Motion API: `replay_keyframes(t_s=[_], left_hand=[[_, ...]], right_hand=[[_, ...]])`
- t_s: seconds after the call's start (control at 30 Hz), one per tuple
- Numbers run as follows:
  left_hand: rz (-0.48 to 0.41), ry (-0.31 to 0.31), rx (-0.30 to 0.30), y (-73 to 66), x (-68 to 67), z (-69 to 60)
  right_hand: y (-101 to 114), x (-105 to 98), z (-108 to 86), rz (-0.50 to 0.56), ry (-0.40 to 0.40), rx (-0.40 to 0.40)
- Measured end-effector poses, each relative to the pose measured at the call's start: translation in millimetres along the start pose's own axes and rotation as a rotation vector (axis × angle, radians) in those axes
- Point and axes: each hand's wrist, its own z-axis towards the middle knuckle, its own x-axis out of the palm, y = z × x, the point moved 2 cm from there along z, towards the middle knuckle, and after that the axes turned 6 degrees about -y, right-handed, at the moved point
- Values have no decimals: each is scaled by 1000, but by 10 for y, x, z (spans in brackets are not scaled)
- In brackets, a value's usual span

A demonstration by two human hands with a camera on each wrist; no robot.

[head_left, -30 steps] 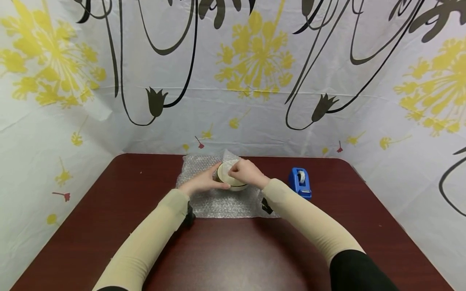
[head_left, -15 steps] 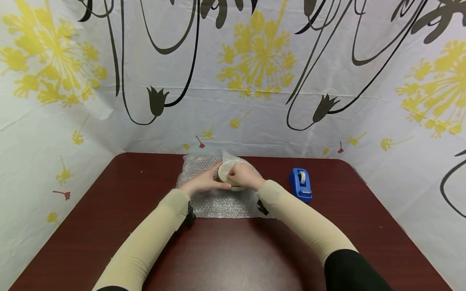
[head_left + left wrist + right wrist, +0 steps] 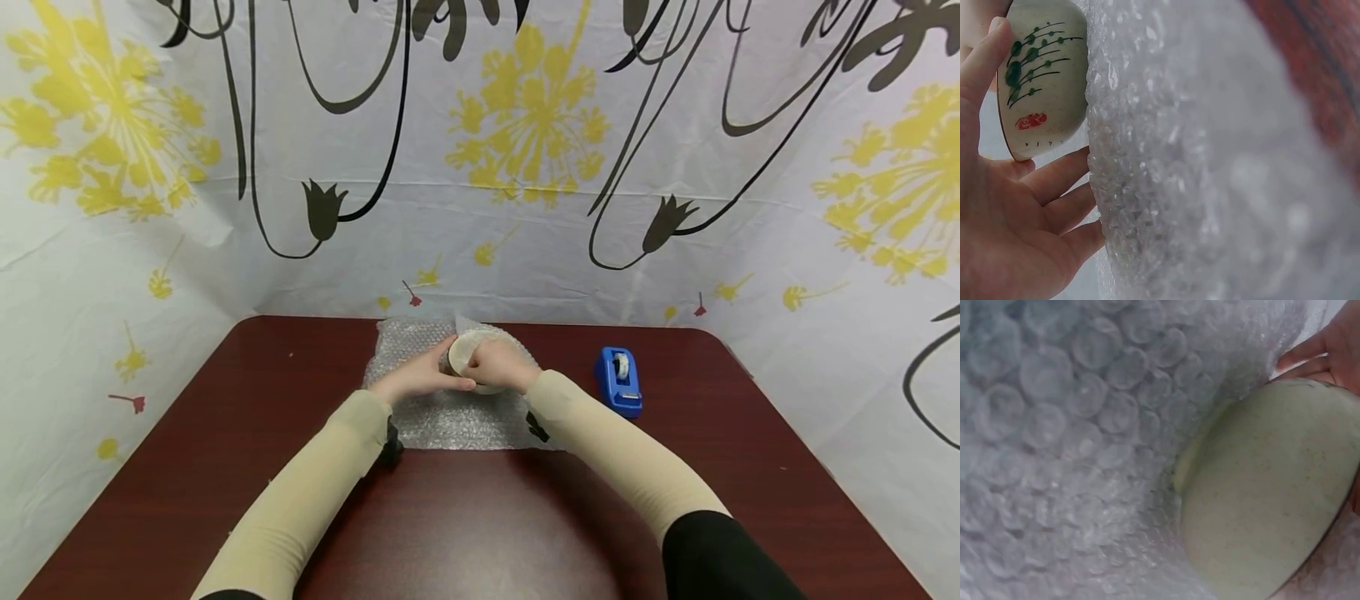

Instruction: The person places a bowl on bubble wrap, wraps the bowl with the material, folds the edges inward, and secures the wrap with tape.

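Observation:
A cream bowl (image 3: 463, 343) with a green plant pattern stands on a sheet of bubble wrap (image 3: 450, 425). My left hand (image 3: 420, 373) grips the bowl's left side, thumb at the near rim; in the left wrist view the hand (image 3: 1016, 212) has thumb and index at the bowl (image 3: 1047, 81), other fingertips against the bubble wrap (image 3: 1147, 156). My right hand (image 3: 501, 363) is curled over the bowl's opening, seemingly pinching the wrap there, its fingertips hidden. The right wrist view shows the bowl's plain side (image 3: 1266, 487), bubble wrap (image 3: 1054, 425) beside it and left-hand fingers (image 3: 1310, 356).
On the dark red table (image 3: 480, 517), right of the bubble wrap, stands a blue tape dispenser (image 3: 621, 387) with a roll in it. A white sheet with yellow and black plant prints (image 3: 525, 242) hangs behind the table and along both sides.
My right hand has moved slightly left over the bowl, and the raised corner of bubble wrap behind the bowl has lowered a little. My left hand and the bowl have stayed put.

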Motion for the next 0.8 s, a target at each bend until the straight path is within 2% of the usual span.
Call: replay_keyframes(t_s=[0.27, 0.4, 0.47, 0.57, 0.67, 0.73, 0.8], left_hand=[[18, -8, -10, 7, 10, 26], [108, -51, 29, 5, 5, 37], [193, -89, 97, -33, -1, 35], [397, -143, 244, -120, -6, 23], [607, -170, 388, -213, 7, 11], [696, -162, 444, -260, 23, 1], [771, -150, 469, -288, 41, -2]], right_hand=[[35, -42, 8, 28, 163, 42], [13, -45, 41, 46, 226, 48], [-19, -36, 57, 62, 254, 25], [-49, -28, 73, 73, 296, 21], [-42, -42, 65, 60, 285, 22], [-20, -54, 54, 46, 280, 52], [-2, -58, 43, 31, 267, 57]])
